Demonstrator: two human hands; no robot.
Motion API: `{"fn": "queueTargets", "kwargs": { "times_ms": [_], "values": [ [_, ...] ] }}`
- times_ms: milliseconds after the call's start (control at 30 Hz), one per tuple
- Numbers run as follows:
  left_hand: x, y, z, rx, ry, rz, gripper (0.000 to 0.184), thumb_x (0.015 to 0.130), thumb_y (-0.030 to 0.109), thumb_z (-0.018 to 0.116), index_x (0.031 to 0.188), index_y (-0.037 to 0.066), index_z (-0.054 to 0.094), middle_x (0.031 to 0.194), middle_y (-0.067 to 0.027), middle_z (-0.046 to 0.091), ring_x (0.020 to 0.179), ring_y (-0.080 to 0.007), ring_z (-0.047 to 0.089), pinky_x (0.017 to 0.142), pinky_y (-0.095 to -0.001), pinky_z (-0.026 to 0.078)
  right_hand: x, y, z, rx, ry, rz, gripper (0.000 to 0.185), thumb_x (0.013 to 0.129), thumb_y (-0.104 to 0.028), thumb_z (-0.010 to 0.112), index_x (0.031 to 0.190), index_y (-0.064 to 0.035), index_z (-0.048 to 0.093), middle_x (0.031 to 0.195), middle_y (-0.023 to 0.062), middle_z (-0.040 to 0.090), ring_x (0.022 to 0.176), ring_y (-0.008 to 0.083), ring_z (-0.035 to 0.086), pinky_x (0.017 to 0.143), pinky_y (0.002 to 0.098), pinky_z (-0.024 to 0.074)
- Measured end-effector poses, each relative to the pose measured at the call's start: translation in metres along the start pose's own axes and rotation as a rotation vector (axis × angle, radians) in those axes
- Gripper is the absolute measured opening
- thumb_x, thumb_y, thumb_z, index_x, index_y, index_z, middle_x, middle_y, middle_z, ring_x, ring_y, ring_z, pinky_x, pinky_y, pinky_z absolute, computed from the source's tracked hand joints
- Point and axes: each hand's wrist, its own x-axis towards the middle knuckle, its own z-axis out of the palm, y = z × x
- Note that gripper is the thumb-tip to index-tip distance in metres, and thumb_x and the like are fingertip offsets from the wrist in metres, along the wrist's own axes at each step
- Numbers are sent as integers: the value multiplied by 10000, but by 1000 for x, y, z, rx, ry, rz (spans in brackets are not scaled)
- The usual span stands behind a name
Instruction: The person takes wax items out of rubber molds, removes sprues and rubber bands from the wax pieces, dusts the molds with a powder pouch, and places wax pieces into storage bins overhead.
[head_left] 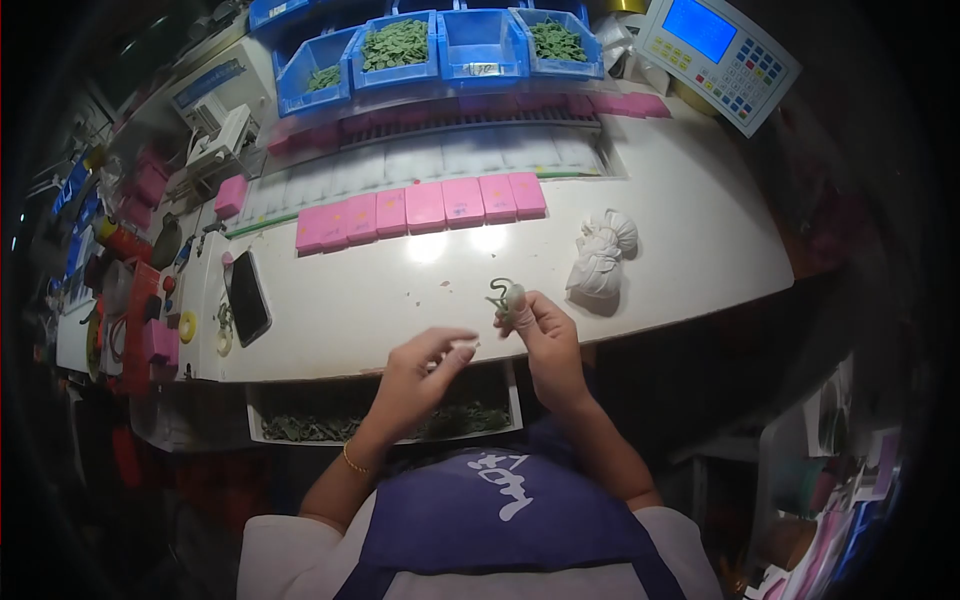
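My right hand (548, 345) is closed above the table's front edge. Between its thumb and fingers it pinches a small green curled piece (501, 297), thin and looped at the top, with a whitish tip beside it; I cannot make out its exact kind. Just to the left, my left hand (425, 365) has its fingers stretched toward the right hand, thumb a little apart and the fingertips slightly blurred. A tiny pale speck shows by those fingertips. Below both hands, an open drawer (255, 425) holds many dark green pieces (330, 427).
A row of pink blocks (425, 207) lies across the white table (690, 240). A white cloth bundle (601, 255) sits at right, a phone (247, 295) at left. Blue bins (487, 70) with green pieces (395, 45) stand at the back, beside a scale's display panel (715, 60).
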Motion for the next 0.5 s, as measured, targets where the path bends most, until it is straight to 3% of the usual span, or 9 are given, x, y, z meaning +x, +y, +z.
{"fn": "queueTargets", "kwargs": {
  "times_ms": [33,167,267,500],
  "values": [
    [6,-2,-5,-89,-44,-57,324,932,212,696,1205,39,669,1110,-87,702,973,-157,648,852,-321,524,0,-1,-2,276,-74,189,235,1025,-264,558,955,-51,629,855,40,621,798,134,565,738,300,478],
    [22,-3,-5,-341,-144,-31,424,952,168,669,1320,-22,577,1261,-118,618,1115,-171,600,930,-341,512,-1,1,-6,559,-271,360,229,1065,-271,451,1008,-75,555,888,32,575,815,132,568,773,304,497],
    [26,-5,2,-395,-144,22,386,944,179,684,1276,-7,619,1173,-108,679,1045,-178,649,928,-331,517,0,2,-6,594,-251,374,231,1066,-268,440,997,-81,555,882,33,572,833,137,570,780,315,496],
    [29,-12,2,-352,-104,-65,345,934,155,689,1238,-2,643,1040,-101,715,986,-168,667,907,-319,520,9,2,-9,629,-264,397,252,1070,-292,423,986,-87,543,874,35,572,830,146,555,764,313,474]
  ]
}}
